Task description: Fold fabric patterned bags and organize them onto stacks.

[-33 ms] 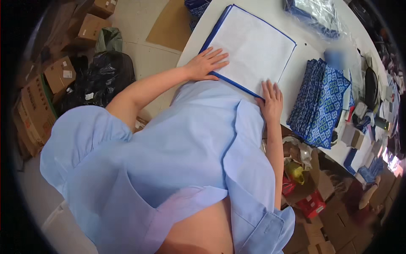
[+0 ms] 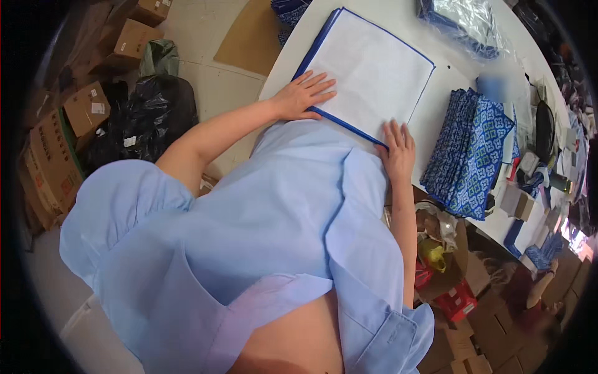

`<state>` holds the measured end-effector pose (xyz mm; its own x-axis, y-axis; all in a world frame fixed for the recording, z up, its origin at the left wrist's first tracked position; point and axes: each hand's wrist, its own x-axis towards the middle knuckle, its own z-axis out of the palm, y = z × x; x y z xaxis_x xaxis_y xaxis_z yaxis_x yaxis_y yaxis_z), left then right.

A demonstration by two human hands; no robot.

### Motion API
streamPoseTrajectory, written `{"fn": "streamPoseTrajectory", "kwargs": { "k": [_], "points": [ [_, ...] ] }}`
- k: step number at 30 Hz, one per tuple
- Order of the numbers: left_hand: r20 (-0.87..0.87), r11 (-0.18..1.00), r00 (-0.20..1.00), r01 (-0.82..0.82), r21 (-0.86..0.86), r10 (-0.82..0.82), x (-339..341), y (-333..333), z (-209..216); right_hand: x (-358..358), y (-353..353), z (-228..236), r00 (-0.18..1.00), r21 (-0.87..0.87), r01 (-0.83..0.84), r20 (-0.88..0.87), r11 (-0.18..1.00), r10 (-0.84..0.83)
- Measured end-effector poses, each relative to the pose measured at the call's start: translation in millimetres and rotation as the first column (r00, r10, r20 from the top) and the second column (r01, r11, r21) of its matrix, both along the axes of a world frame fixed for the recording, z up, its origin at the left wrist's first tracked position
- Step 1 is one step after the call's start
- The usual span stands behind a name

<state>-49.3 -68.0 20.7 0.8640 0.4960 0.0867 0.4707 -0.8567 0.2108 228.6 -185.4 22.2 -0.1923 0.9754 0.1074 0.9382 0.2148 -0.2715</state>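
Neither hand gripped anything: both lay open on the white, blue-edged stack [image 2: 374,68], palms down. On the left hand [image 2: 299,100], the fingers fanned wide across the stack's near left corner, pointing away and to the right, the thumb set apart along the blue border. Its forearm came in from the left, the elbow bent outward. Over the near right corner, the right hand [image 2: 397,149] pointed straight ahead, fingers slightly parted, thumb by the border; its forearm ran up alongside the blue garment [image 2: 280,187]. The stack lay flat at the near edge of the white table [image 2: 427,115], close to its left side. Farther right, apart from the right hand, patterned blue fabrics [image 2: 470,156] sat piled by the table's near edge.
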Motion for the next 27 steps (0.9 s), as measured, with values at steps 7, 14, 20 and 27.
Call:
{"fn": "streamPoseTrajectory", "kwargs": {
  "k": [7, 14, 20, 27],
  "points": [
    [0.086, 0.994, 0.996, 0.002, -0.112, 0.007, -15.2, 6.4, 0.6, 6.5, 6.1, 1.1, 0.991, 0.032, -0.016, -0.132, 0.999, 0.020],
    [0.134, 0.971, 0.990, -0.008, -0.238, 0.041, -7.8, 10.0, 2.7, 8.1, -0.6, -5.0, 0.952, 0.008, 0.152, -0.271, 0.988, -0.144],
    [0.146, 0.896, 0.968, -0.126, -0.427, 0.205, -1.4, 19.3, 34.9, 1.8, 6.2, 14.9, 0.895, 0.125, 0.308, -0.375, 0.943, -0.242],
    [0.327, 0.942, 0.943, 0.049, -0.331, 0.066, -6.9, 34.1, 44.4, 12.6, 23.6, 44.8, 0.876, 0.257, 0.374, -0.413, 0.891, -0.249]
  ]
}}
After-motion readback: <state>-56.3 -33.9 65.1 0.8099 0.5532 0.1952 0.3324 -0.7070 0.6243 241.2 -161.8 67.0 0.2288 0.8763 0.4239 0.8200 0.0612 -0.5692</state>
